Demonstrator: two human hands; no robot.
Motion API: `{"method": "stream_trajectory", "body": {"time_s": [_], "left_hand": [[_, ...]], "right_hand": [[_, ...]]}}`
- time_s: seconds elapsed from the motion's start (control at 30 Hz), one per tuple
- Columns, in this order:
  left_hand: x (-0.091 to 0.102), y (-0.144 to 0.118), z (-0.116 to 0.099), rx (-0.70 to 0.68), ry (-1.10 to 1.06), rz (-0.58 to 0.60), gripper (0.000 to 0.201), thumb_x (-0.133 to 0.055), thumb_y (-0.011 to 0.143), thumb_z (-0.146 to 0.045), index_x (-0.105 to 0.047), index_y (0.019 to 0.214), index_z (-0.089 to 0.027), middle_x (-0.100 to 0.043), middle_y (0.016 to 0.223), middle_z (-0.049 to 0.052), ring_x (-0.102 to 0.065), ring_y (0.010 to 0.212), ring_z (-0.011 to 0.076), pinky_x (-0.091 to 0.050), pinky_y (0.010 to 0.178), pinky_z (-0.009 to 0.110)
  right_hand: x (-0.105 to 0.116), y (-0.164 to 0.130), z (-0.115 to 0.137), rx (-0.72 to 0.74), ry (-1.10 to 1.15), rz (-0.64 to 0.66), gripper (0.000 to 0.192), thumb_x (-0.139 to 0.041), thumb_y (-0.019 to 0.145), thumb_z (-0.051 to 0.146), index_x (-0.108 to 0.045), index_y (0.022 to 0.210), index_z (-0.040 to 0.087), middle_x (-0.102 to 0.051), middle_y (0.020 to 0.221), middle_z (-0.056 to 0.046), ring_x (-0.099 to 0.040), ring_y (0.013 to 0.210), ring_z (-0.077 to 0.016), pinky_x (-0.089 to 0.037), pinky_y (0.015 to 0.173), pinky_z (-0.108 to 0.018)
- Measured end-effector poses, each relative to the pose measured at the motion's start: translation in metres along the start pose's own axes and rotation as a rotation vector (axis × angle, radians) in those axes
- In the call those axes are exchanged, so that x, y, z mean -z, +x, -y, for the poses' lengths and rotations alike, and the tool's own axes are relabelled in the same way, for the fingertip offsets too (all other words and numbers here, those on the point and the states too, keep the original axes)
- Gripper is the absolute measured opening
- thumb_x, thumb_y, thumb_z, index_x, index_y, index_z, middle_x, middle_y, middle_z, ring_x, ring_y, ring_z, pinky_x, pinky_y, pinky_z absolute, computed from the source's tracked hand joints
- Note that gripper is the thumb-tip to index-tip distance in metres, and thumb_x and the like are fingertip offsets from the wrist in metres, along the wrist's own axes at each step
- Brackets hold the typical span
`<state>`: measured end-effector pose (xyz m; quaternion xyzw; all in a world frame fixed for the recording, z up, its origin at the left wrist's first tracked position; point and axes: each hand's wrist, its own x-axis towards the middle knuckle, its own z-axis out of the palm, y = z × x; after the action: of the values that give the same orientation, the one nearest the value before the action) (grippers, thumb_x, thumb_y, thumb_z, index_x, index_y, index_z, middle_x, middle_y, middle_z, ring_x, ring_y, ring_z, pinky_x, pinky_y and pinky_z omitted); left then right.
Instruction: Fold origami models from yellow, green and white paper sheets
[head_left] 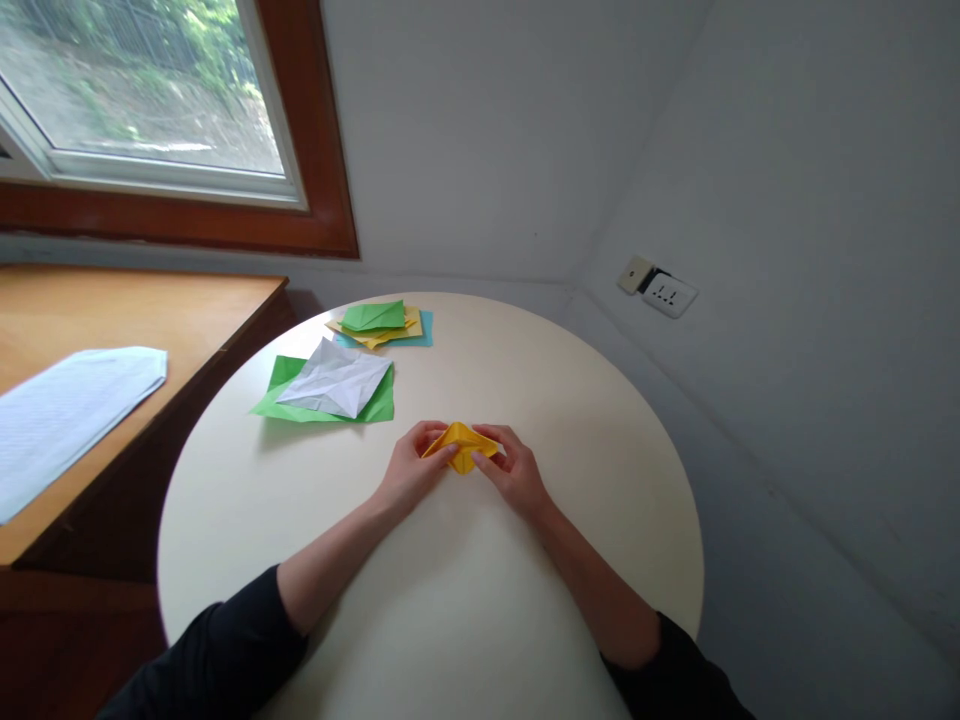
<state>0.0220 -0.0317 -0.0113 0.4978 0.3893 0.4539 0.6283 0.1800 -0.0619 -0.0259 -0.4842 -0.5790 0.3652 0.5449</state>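
A small folded yellow paper (pixel 461 445) lies near the middle of the round white table (pixel 585 430). My left hand (pixel 414 468) pinches its left side with thumb and fingers. From the other side, my right hand (pixel 511 472) grips the paper's right edge. Both forearms rest on the tabletop, with dark sleeves pushed up to the elbows. The paper has several creases and stands slightly raised between my fingers.
A creased white sheet (pixel 335 380) lies on a green sheet (pixel 379 405) left of my hands. Behind it is a stack of green, yellow and blue papers (pixel 382 322). A wooden desk (pixel 112 300) with a printed page (pixel 60 410) stands left. Wall sockets (pixel 660 288) sit right.
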Motion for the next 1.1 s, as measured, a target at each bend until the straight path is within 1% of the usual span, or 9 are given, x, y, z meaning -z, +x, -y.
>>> {"method": "stream_trajectory", "body": {"time_s": [0.13,0.2,0.3,0.47,0.63,0.77,0.87,0.97,1.1], "left_hand": [[0.002,0.001,0.001,0.006,-0.010,-0.008,0.038,-0.072,0.062,-0.035,-0.055,0.090,-0.016,-0.066,0.086,0.004,-0.062,0.084,0.0184,-0.047,0.076,0.031],[0.002,0.002,0.001,0.016,-0.009,-0.013,0.040,-0.073,0.062,-0.035,-0.055,0.092,-0.016,-0.066,0.087,0.005,-0.062,0.084,0.0188,-0.047,0.076,0.031],[0.003,0.003,0.001,0.026,0.002,-0.007,0.043,-0.073,0.061,-0.036,-0.054,0.095,-0.017,-0.066,0.089,0.006,-0.062,0.084,0.0195,-0.048,0.076,0.032],[0.005,0.005,0.003,0.036,-0.015,0.001,0.048,-0.074,0.061,-0.035,-0.053,0.100,-0.018,-0.065,0.093,0.006,-0.062,0.084,0.0190,-0.049,0.076,0.033],[0.003,0.004,-0.001,0.031,-0.037,0.019,0.044,-0.072,0.063,-0.035,-0.052,0.097,-0.017,-0.066,0.092,0.007,-0.063,0.085,0.0193,-0.048,0.078,0.034],[0.003,0.004,-0.003,0.017,-0.056,0.029,0.049,-0.071,0.063,-0.037,-0.051,0.103,-0.017,-0.063,0.107,0.011,-0.061,0.096,0.0212,-0.046,0.086,0.037],[0.006,0.007,0.001,0.018,-0.037,-0.019,0.052,-0.070,0.064,-0.038,-0.050,0.107,-0.017,-0.060,0.112,0.012,-0.059,0.101,0.0215,-0.043,0.092,0.039],[0.009,0.009,0.005,0.028,0.002,-0.083,0.046,-0.070,0.064,-0.037,-0.052,0.103,-0.018,-0.059,0.112,0.012,-0.059,0.102,0.0214,-0.042,0.094,0.040],[0.010,0.009,0.007,0.020,0.029,-0.089,0.040,-0.068,0.066,-0.036,-0.053,0.099,-0.018,-0.059,0.111,0.011,-0.059,0.100,0.0210,-0.042,0.094,0.040]], "right_hand": [[0.003,-0.002,-0.001,0.046,-0.051,0.102,0.057,-0.069,0.067,0.024,-0.047,0.119,0.032,-0.046,0.124,-0.005,-0.050,0.110,-0.0197,-0.052,0.080,-0.032],[0.004,-0.002,-0.002,0.096,-0.086,0.139,0.063,-0.069,0.066,0.020,-0.044,0.122,0.035,-0.043,0.126,-0.003,-0.048,0.112,-0.0193,-0.051,0.083,-0.033],[0.007,-0.002,-0.005,0.169,-0.127,0.150,0.051,-0.063,0.071,0.017,-0.048,0.117,0.035,-0.046,0.119,-0.003,-0.048,0.112,-0.0182,-0.051,0.086,-0.033],[0.011,0.002,-0.011,0.227,-0.200,0.092,0.032,-0.060,0.075,0.018,-0.058,0.104,0.030,-0.049,0.110,-0.004,-0.050,0.110,-0.0187,-0.050,0.089,-0.034],[0.012,0.004,-0.010,0.160,-0.125,0.055,0.024,-0.062,0.075,0.028,-0.058,0.098,0.024,-0.054,0.102,-0.004,-0.059,0.096,-0.0189,-0.055,0.080,-0.034],[0.011,0.005,-0.007,0.075,-0.142,-0.005,0.020,-0.061,0.076,0.033,-0.058,0.092,0.021,-0.058,0.096,-0.005,-0.063,0.086,-0.0181,-0.056,0.078,-0.035],[0.014,0.007,-0.008,0.063,-0.188,-0.068,0.020,-0.060,0.076,0.034,-0.059,0.089,0.020,-0.061,0.094,-0.006,-0.063,0.084,-0.0180,-0.056,0.076,-0.035],[0.024,0.013,-0.013,0.078,-0.261,-0.149,0.020,-0.059,0.075,0.035,-0.060,0.086,0.019,-0.061,0.090,-0.006,-0.063,0.080,-0.0178,-0.056,0.071,-0.034],[0.054,0.028,-0.023,0.131,-0.440,-0.295,0.019,-0.056,0.075,0.033,-0.060,0.084,0.017,-0.060,0.087,-0.006,-0.061,0.076,-0.0171,-0.056,0.066,-0.034]]}}
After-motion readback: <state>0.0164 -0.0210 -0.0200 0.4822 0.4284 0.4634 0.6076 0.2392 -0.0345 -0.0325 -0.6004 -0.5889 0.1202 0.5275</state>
